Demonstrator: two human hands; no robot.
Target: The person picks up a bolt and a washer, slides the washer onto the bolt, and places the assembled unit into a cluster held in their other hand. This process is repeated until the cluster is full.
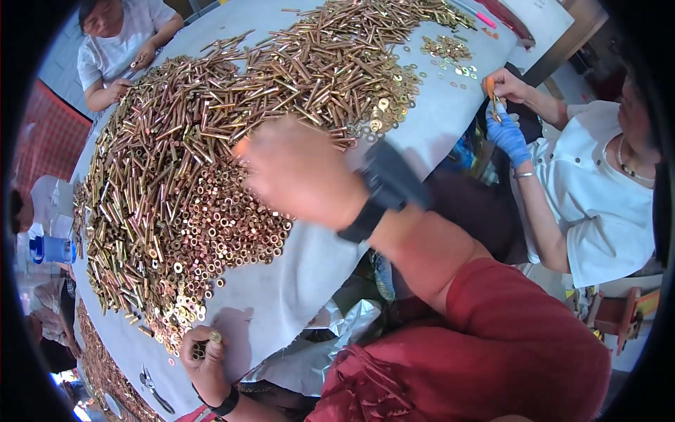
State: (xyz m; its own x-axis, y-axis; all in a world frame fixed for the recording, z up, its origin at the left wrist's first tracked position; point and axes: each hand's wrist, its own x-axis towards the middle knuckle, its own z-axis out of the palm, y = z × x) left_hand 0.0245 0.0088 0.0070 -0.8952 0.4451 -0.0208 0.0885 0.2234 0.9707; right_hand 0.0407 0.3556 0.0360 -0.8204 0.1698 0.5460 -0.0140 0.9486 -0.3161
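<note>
My left hand [202, 362] is at the near edge of the table, its fingers closed around small brass-coloured metal rings [200, 349]; whether they are nuts or washers I cannot tell. Loose washers [184, 316] lie just beyond it. My right hand [299, 172] is above the pile, smeared by motion, with something orange at a fingertip. Below and beside it are many small hex nuts [232, 235]. Around these spreads a large heap of brass-coloured metal rods or sleeves [295, 77]. Anything my right fingers hold is hidden by blur.
A pair of pliers [156, 391] lies near my left hand. Washers [383, 109] and a smaller hardware pile [448, 48] sit at the far right. One person [598, 176] works on my right, another [119, 46] far left. A blue container [53, 250] stands beyond the left edge.
</note>
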